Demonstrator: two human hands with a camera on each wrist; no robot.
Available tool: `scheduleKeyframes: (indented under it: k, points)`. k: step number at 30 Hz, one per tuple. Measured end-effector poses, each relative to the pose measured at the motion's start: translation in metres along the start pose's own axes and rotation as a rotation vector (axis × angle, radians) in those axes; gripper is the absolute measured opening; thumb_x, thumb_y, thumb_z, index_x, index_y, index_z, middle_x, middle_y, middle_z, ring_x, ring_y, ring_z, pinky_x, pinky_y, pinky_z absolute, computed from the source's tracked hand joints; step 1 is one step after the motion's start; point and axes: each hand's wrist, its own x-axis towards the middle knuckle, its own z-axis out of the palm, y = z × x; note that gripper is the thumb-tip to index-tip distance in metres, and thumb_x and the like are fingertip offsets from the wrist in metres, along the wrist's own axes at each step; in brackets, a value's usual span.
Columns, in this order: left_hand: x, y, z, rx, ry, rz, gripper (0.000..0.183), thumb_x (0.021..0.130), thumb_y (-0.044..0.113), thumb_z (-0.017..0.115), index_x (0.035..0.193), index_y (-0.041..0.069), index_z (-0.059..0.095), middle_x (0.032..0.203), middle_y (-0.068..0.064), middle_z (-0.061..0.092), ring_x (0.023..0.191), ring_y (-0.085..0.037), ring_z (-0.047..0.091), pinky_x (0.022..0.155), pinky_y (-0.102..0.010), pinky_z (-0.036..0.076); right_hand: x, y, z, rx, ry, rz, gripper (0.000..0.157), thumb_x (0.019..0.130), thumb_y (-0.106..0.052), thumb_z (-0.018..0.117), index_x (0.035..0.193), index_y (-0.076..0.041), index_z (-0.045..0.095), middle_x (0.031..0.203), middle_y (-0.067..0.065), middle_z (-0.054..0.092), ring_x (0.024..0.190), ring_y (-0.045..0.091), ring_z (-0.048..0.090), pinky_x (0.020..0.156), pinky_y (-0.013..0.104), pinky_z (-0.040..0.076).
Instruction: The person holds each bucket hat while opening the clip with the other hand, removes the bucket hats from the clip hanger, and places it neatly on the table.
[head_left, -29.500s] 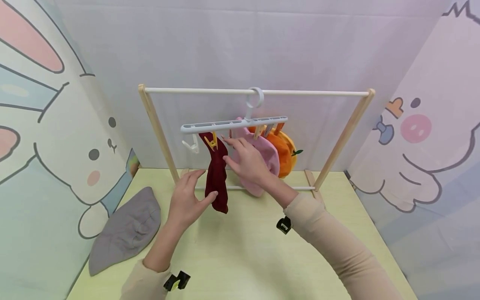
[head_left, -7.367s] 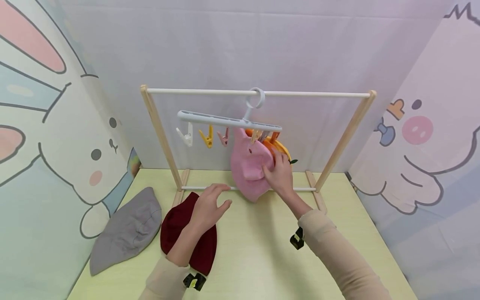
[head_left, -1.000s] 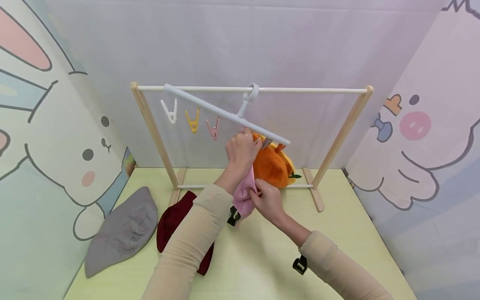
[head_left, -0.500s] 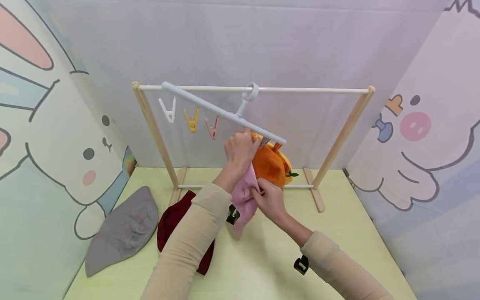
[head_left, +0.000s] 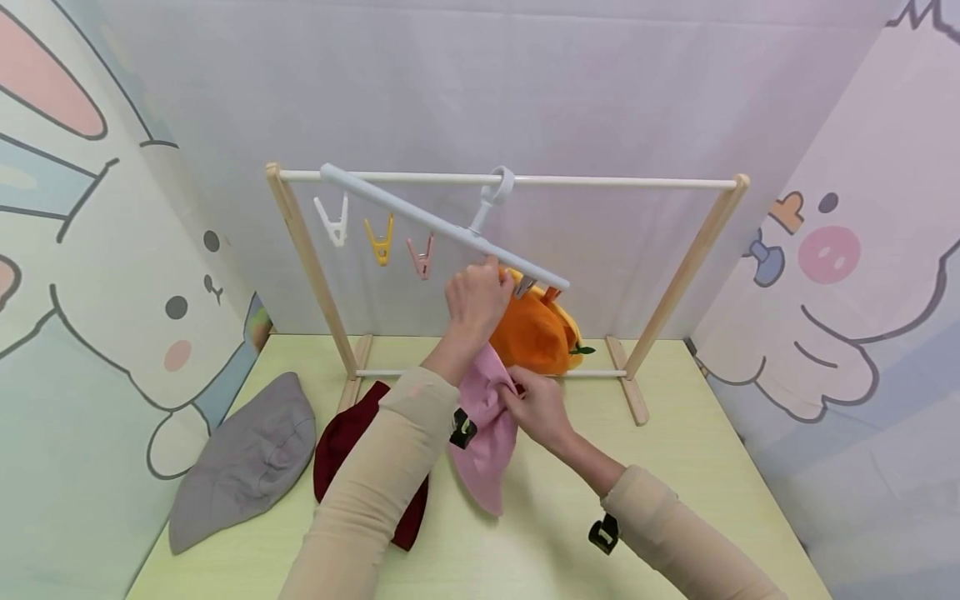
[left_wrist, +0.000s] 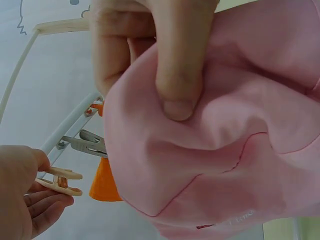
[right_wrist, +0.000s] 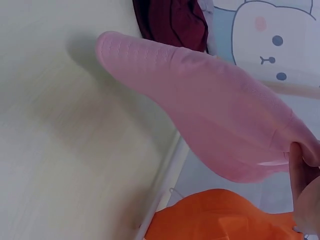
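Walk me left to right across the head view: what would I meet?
Gray hat → white clip → yellow clip → pink clip → pink hat → right hand → green leaf → rack's right post.

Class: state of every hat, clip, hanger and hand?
Left hand, pinching beige clip
Right hand, pinching pink hat
Beige clip, squeezed open
Pink hat, unclipped
White clip, empty
Yellow clip, empty
Pink clip, empty
Grey clip, tip hidden
Orange clip, tip hidden
Hanger, tilted
Orange hat, hanging
Yellow hat, mostly hidden
Grey hat, on table
Red hat, on table
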Motion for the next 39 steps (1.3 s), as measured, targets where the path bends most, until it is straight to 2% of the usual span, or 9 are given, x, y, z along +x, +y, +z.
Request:
scheduleKeyframes:
  k: [11,16,19,26,32,39]
  points:
    - [0.0,-0.004,-0.001,-0.031,0.002,-0.012,0.026,0.088,0.03,0.057,0.07,0.011,0.057,0.05,-0.001,0.041,0.042,-0.017,0.039,0.039,-0.027,0.027,-0.006,0.003,0.007,0.052,-0.105,0.085,0.005,0.079,-0.012,0.069,0.08,-0.016,0.066,0.069,-0.007,0.061,0.059,0.004,0.051,0.053,0.018,0.043]
    - [0.0,-0.007,-0.002,-0.047,-0.01,-0.014,0.027,0.088,0.031,0.056,0.069,0.011,0.054,0.05,0.001,0.036,0.042,-0.015,0.034,0.04,-0.025,0.025,-0.008,0.005,0.01,0.069,-0.132,0.132,0.007,0.08,-0.011,0.068,0.085,-0.015,0.068,0.074,-0.007,0.064,0.062,0.004,0.053,0.055,0.019,0.045]
    - [0.0,-0.008,-0.003,-0.065,-0.013,-0.018,0.028,0.088,0.03,0.056,0.067,0.012,0.052,0.05,0.001,0.034,0.042,-0.015,0.033,0.04,-0.025,0.024,-0.01,0.006,0.011,0.08,-0.154,0.167,0.003,0.081,-0.014,0.068,0.085,-0.014,0.068,0.071,-0.007,0.062,0.06,0.005,0.051,0.053,0.019,0.044]
    - [-0.001,-0.008,-0.005,-0.096,-0.038,-0.04,0.029,0.088,0.032,0.056,0.068,0.012,0.053,0.05,0.001,0.034,0.043,-0.016,0.034,0.041,-0.025,0.024,-0.013,0.007,0.016,0.14,-0.227,0.288,0.006,0.084,-0.019,0.065,0.086,-0.013,0.066,0.066,-0.006,0.056,0.057,0.009,0.049,0.048,0.02,0.042]
    - [-0.001,-0.009,-0.006,-0.103,-0.05,-0.046,0.027,0.088,0.034,0.056,0.07,0.013,0.055,0.051,0.001,0.037,0.044,-0.015,0.037,0.041,-0.024,0.025,-0.016,0.01,0.022,0.186,-0.253,0.384,0.008,0.085,-0.022,0.065,0.082,-0.015,0.065,0.065,-0.004,0.055,0.058,0.01,0.049,0.049,0.021,0.042]
    - [-0.001,-0.01,-0.006,-0.117,-0.052,-0.041,0.027,0.088,0.032,0.055,0.071,0.012,0.055,0.051,0.001,0.034,0.043,-0.015,0.034,0.041,-0.024,0.023,-0.021,0.019,0.028,0.237,-0.245,0.462,0.005,0.085,-0.019,0.065,0.082,-0.016,0.064,0.066,-0.003,0.055,0.057,0.01,0.048,0.048,0.022,0.04]
